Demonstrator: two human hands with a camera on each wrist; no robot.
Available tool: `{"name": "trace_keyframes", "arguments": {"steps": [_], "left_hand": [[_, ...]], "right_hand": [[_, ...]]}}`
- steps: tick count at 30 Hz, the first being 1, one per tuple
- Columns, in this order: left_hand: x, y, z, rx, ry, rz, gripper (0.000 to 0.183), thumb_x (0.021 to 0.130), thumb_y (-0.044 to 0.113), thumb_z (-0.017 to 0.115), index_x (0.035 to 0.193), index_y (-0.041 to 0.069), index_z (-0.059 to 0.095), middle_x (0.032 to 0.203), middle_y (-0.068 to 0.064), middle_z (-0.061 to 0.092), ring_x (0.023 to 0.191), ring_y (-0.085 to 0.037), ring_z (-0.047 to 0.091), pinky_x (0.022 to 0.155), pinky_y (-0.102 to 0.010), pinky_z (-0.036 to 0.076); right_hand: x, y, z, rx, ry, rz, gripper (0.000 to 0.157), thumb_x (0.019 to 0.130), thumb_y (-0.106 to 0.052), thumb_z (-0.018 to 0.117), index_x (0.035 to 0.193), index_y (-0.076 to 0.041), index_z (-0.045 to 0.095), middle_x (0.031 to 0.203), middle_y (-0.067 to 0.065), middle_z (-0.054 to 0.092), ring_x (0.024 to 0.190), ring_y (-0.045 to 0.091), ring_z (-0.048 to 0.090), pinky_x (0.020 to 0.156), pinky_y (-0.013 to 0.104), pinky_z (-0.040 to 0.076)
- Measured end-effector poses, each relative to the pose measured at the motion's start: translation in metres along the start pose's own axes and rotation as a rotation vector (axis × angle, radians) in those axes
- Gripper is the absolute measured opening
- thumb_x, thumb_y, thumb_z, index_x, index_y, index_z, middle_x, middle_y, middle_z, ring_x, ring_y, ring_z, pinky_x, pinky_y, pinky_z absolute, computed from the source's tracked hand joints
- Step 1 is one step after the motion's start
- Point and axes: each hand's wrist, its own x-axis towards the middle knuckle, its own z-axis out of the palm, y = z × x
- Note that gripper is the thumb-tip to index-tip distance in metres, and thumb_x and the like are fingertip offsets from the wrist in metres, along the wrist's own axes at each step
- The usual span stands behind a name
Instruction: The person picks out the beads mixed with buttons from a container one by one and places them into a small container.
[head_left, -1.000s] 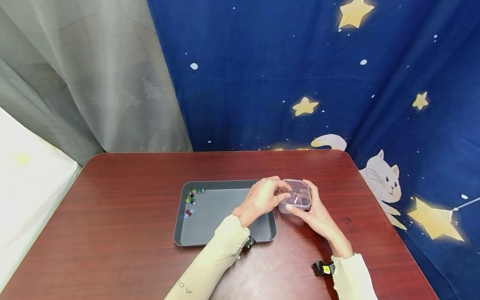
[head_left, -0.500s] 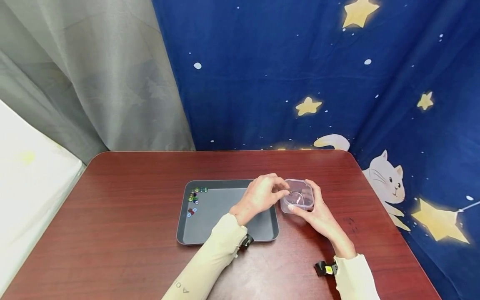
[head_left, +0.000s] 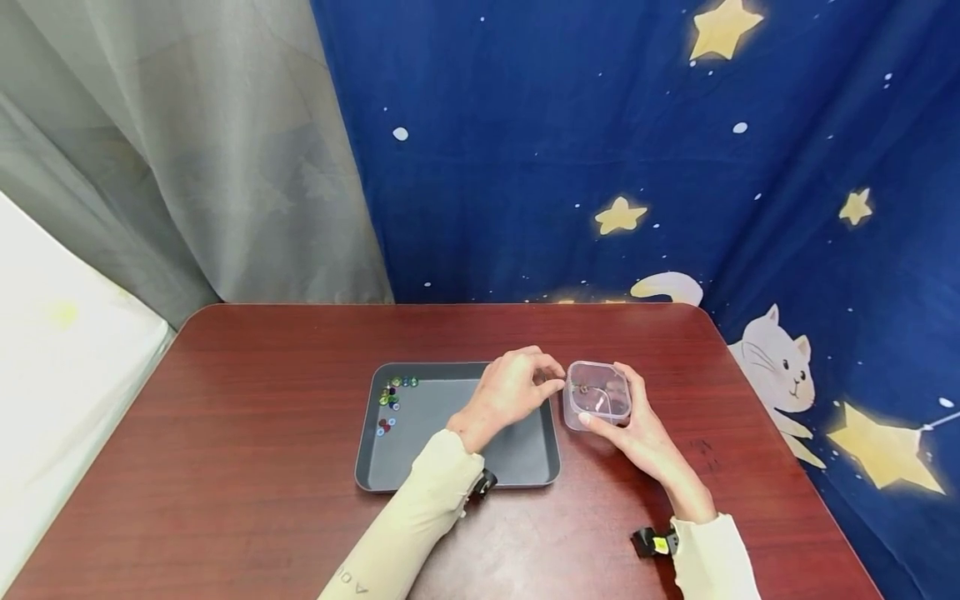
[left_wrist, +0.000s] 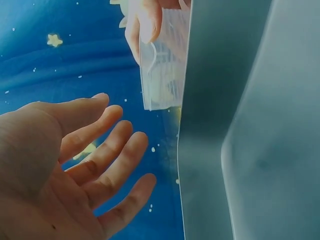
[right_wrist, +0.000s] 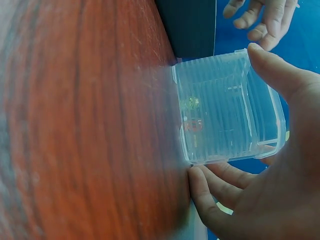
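The left hand (head_left: 512, 387) has moved a little to the left, away from the clear box (head_left: 613, 405), and now hangs over the right end of the gray tray (head_left: 442, 425), its grip spread and holding nothing. The right hand (head_left: 647, 437) has its grip around the box on the worktop (head_left: 255, 450), just right of the tray, and a few tiny green beads (right_wrist: 192, 103) and red bits show inside. It looks like small things are going into the box, so the next move probably calls for the left hand to reach left and pinch one from the colored bunch (head_left: 384, 400) in the tray.
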Motion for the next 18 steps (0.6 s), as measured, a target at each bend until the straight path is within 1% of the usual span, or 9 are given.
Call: {"name": "trace_keyframes", "arguments": {"steps": [2, 4, 8, 10, 12, 16, 18], "left_hand": [[0.0, -0.003, -0.002, 0.008, 0.008, -0.006, 0.011, 0.095, 0.03, 0.078, 0.105, 0.025, 0.08, 0.097, 0.009, 0.071, 0.089, -0.013, 0.072, 0.071, -0.025, 0.051], [-0.001, -0.006, -0.005, 0.015, 0.015, -0.021, 0.012, 0.095, 0.03, 0.078, 0.105, 0.024, 0.08, 0.097, 0.009, 0.071, 0.089, -0.012, 0.073, 0.072, -0.025, 0.051], [-0.003, -0.012, -0.011, 0.035, 0.03, -0.053, 0.012, 0.094, 0.029, 0.078, 0.105, 0.025, 0.08, 0.097, 0.01, 0.071, 0.089, -0.011, 0.072, 0.071, -0.026, 0.051], [-0.004, -0.015, -0.014, 0.044, 0.038, -0.064, 0.011, 0.093, 0.028, 0.079, 0.104, 0.026, 0.08, 0.097, 0.01, 0.072, 0.089, -0.011, 0.072, 0.072, -0.027, 0.052], [-0.006, -0.018, -0.017, 0.047, 0.045, -0.075, 0.011, 0.093, 0.028, 0.079, 0.104, 0.026, 0.08, 0.097, 0.009, 0.072, 0.09, -0.011, 0.072, 0.073, -0.027, 0.053], [-0.011, -0.024, -0.022, 0.044, 0.045, -0.097, 0.014, 0.092, 0.027, 0.08, 0.105, 0.024, 0.08, 0.098, 0.007, 0.073, 0.093, -0.014, 0.073, 0.077, -0.032, 0.055], [-0.012, -0.027, -0.025, 0.044, 0.04, -0.108, 0.014, 0.092, 0.026, 0.08, 0.106, 0.023, 0.08, 0.099, 0.006, 0.073, 0.095, -0.017, 0.074, 0.079, -0.034, 0.056]], "right_hand": [[0.0, -0.001, -0.001, -0.008, 0.005, 0.0, 0.097, 0.092, -0.032, 0.08, 0.162, -0.025, 0.013, 0.152, 0.018, 0.044, 0.132, 0.037, 0.054, 0.103, 0.048, 0.049], [0.0, -0.001, -0.002, -0.016, 0.009, 0.001, 0.098, 0.092, -0.033, 0.08, 0.162, -0.025, 0.013, 0.152, 0.018, 0.044, 0.132, 0.036, 0.054, 0.103, 0.047, 0.048], [0.0, -0.002, -0.003, -0.02, 0.008, 0.005, 0.097, 0.092, -0.034, 0.08, 0.163, -0.026, 0.013, 0.152, 0.017, 0.044, 0.132, 0.035, 0.054, 0.1, 0.035, 0.049], [0.0, -0.003, -0.004, -0.021, 0.007, 0.005, 0.097, 0.092, -0.034, 0.08, 0.163, -0.026, 0.013, 0.152, 0.017, 0.044, 0.133, 0.035, 0.054, 0.1, 0.033, 0.049], [0.0, -0.003, -0.004, -0.023, 0.006, 0.006, 0.097, 0.092, -0.034, 0.08, 0.163, -0.027, 0.013, 0.152, 0.017, 0.044, 0.133, 0.035, 0.053, 0.101, 0.036, 0.049], [-0.001, -0.002, -0.002, -0.028, 0.004, 0.009, 0.098, 0.092, -0.035, 0.08, 0.163, -0.027, 0.013, 0.153, 0.017, 0.043, 0.133, 0.036, 0.052, 0.104, 0.049, 0.047], [-0.001, -0.002, -0.001, -0.027, 0.002, 0.009, 0.098, 0.092, -0.035, 0.08, 0.163, -0.027, 0.013, 0.153, 0.017, 0.043, 0.133, 0.036, 0.052, 0.105, 0.051, 0.047]]}}
